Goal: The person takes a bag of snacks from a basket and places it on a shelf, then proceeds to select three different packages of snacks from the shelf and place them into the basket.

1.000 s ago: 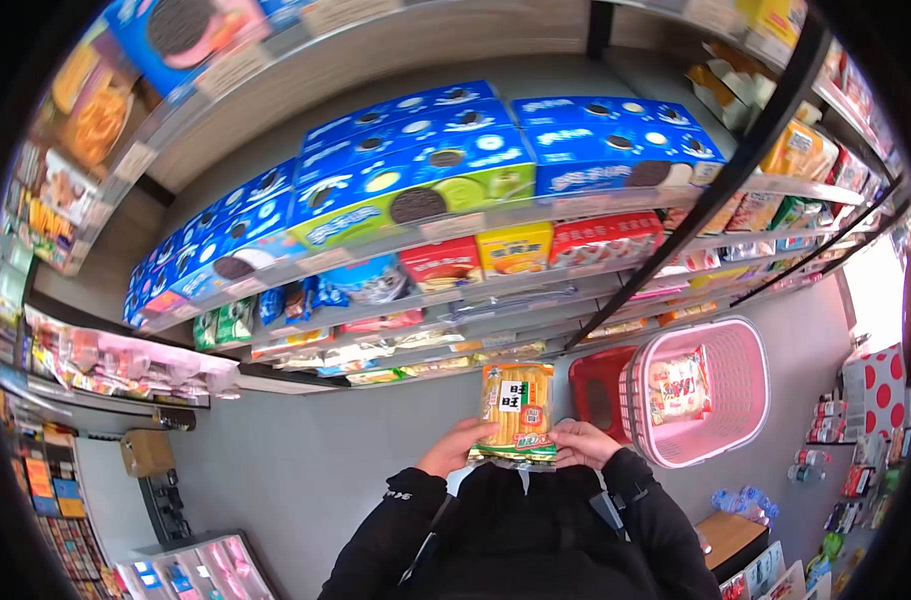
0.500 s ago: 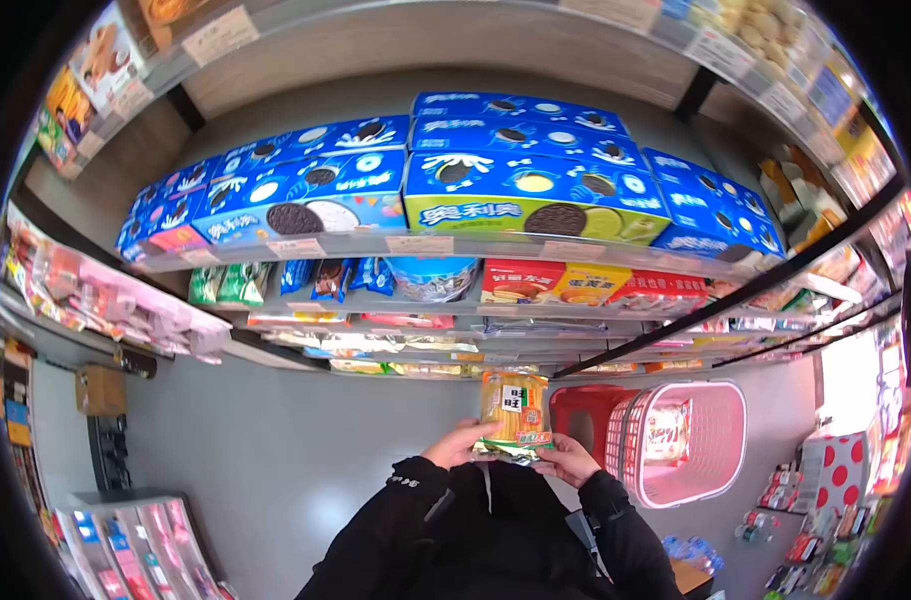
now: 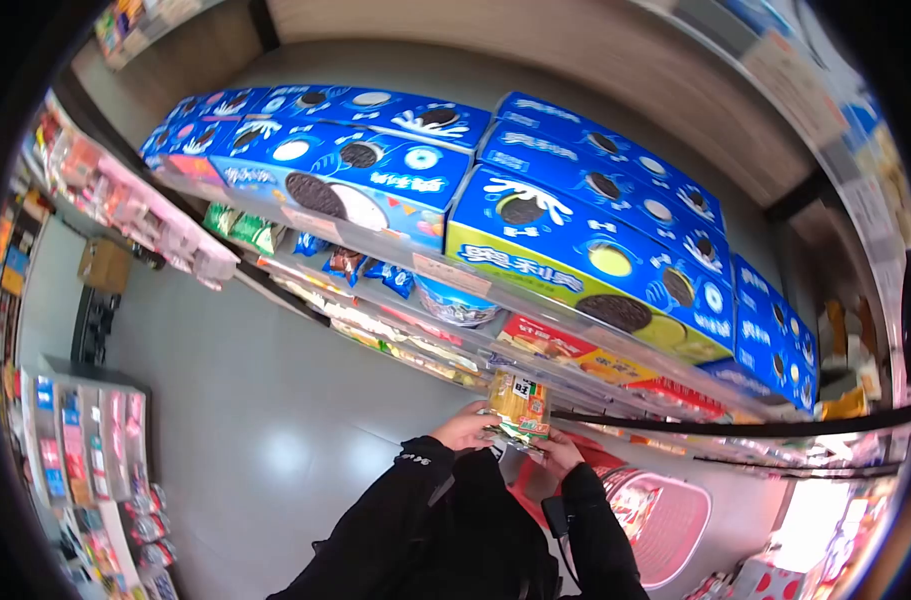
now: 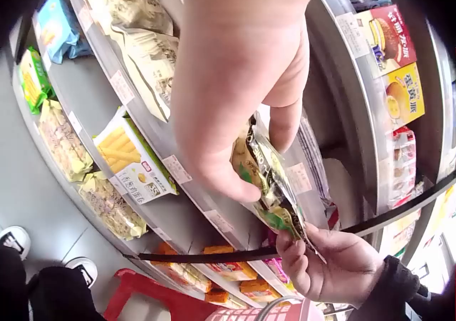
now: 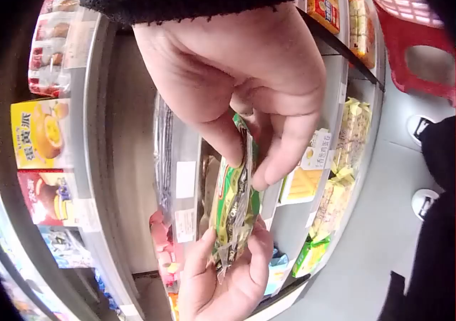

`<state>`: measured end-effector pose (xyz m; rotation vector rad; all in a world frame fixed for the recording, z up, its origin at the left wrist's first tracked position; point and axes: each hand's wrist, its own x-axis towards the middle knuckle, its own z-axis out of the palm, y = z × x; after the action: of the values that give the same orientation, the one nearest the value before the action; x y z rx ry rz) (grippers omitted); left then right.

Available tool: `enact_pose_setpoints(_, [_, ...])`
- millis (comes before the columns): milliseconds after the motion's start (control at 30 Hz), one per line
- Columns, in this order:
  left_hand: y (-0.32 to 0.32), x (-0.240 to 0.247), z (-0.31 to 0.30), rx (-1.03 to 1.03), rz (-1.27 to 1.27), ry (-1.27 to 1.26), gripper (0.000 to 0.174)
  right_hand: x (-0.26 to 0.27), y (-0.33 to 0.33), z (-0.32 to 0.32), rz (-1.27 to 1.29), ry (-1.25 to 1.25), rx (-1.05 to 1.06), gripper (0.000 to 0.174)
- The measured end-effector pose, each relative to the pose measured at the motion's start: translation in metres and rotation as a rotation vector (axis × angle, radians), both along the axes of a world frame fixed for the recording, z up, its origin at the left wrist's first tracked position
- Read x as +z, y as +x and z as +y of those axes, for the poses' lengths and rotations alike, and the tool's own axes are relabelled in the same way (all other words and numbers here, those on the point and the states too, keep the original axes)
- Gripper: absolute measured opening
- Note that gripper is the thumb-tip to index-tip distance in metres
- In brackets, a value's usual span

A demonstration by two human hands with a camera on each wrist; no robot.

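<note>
A flat golden plastic packet (image 3: 521, 403) with a white label and green print is in front of the person's dark jacket, held up between two hands. At its eight o'clock, the left hand (image 3: 463, 428) pinches one side, thumb on one face and fingers on the other. At five o'clock, the right hand (image 3: 560, 456) pinches the other side the same way. Toward one o'clock of the packet, a long blue-and-lime cardboard carton (image 3: 585, 265) with dark round cookies printed on it sits on a shelf. Toward four o'clock, a pink plastic basket (image 3: 685, 520) holds a red-and-white packet (image 3: 636, 510).
</note>
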<state>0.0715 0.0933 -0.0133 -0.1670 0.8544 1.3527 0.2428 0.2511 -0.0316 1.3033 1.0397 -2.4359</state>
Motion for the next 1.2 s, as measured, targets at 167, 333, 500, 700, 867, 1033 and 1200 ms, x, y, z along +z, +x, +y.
enact_pose_setpoints(167, [0.010,-0.026,0.005,0.148,0.042,-0.099,0.038,-0.016,0.000,0.006,-0.116,0.147,0.021,0.024])
enact_pose_setpoints(333, [0.018,-0.051,0.005,0.454,0.001,-0.104,0.023,-0.036,0.000,0.016,-0.043,0.108,-0.139,0.020])
enact_pose_setpoints(500, [0.012,-0.063,0.022,0.641,0.030,-0.038,0.015,-0.030,-0.039,0.022,-0.141,0.239,-0.194,0.015])
enact_pose_setpoints(700, [-0.004,-0.052,0.039,0.681,0.023,0.018,0.025,-0.052,-0.071,0.038,-0.006,0.316,-0.265,0.025])
enact_pose_setpoints(867, [-0.012,-0.061,0.044,0.634,0.022,-0.008,0.051,-0.091,-0.070,0.062,-0.004,0.134,-0.223,0.015])
enact_pose_setpoints(1033, [-0.003,-0.058,0.048,0.615,0.007,0.008,0.055,-0.081,-0.067,0.061,-0.070,0.257,-0.131,0.018])
enact_pose_setpoints(1200, [0.018,-0.047,0.035,0.384,0.286,-0.081,0.060,-0.044,-0.048,0.040,0.090,0.315,-0.229,0.030])
